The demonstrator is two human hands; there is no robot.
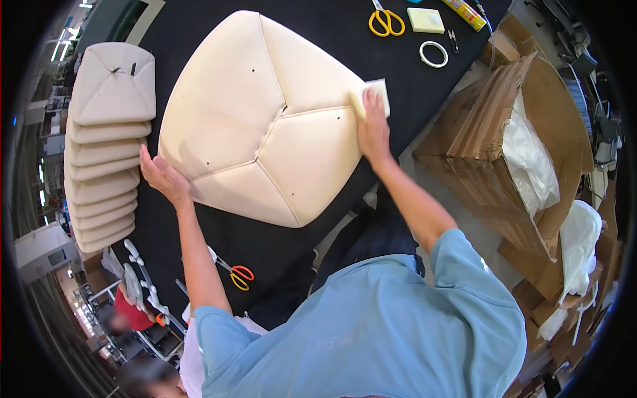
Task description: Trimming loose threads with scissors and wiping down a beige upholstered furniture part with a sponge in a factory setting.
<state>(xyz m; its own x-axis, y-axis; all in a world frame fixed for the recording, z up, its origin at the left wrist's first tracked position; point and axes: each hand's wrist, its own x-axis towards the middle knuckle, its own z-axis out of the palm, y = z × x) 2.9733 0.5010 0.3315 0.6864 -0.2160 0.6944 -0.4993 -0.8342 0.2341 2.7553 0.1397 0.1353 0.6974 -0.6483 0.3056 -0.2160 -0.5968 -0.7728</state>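
Nearby, cardboard box [531, 132], probably white plastic wrap [531, 159] inside

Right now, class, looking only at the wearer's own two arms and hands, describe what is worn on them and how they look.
Both arms come out of short, loose, light blue sleeves that end above the elbow; the forearms are bare. The left hand and the right hand wear no gloves. No watch, ring, bracelet or marking shows on either wrist or hand in this view.

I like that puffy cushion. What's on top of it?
The right hand presses a pale sponge on the cream cushion near its edge. The sponge's part under the fingers is hidden.
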